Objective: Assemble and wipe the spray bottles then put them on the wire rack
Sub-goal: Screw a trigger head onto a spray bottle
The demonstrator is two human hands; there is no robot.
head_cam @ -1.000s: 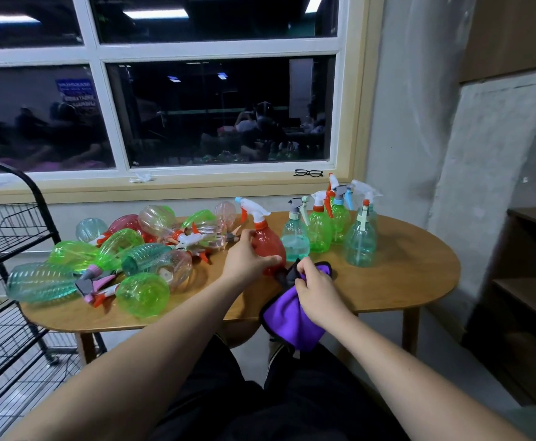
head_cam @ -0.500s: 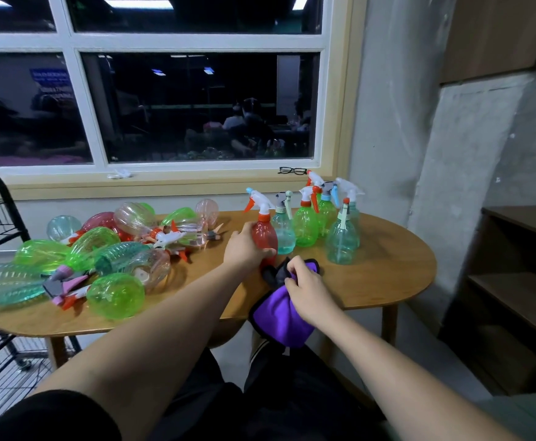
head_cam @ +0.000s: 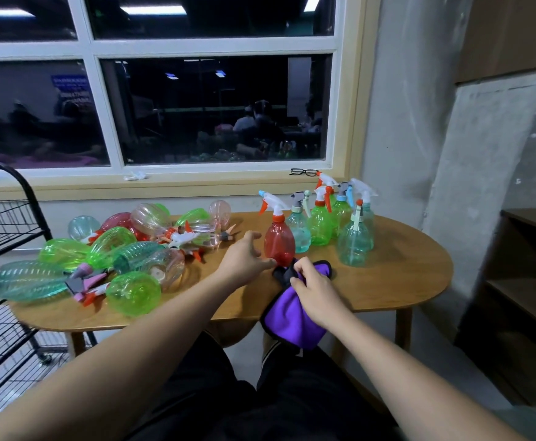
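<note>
The red translucent plastic spray bottle [head_cam: 280, 241], already fitted with its white and orange trigger head, is standing upright near the front edge of the oval wooden table [head_cam: 397, 281], just in front of a cluster of assembled green and teal spray bottles [head_cam: 354, 243]. The left hand [head_cam: 244, 264] is hovering beside its lower body with fingers spread and relaxed, gripping nothing; the thumb tip is lying right at the base, though whether it is actually touching cannot be told. The right hand [head_cam: 316, 289] is pinching a bunched purple microfibre cloth with black trim [head_cam: 289, 316], which is draping over the table edge just below the bottle. The bottle is looking empty, so it is probably handling as very light and easy to tip, with thin walls that would be giving under a hard squeeze and a smooth ribbed surface that may be slipping in the palm. Wrapping the left hand around the wide belly, or taking the neck under the trigger, seems the steadiest hold while the soft cloth is rubbing it. The black wire rack [head_cam: 5, 214] is waiting at the far left, beyond a heap of unassembled bottles [head_cam: 133, 292].
</note>
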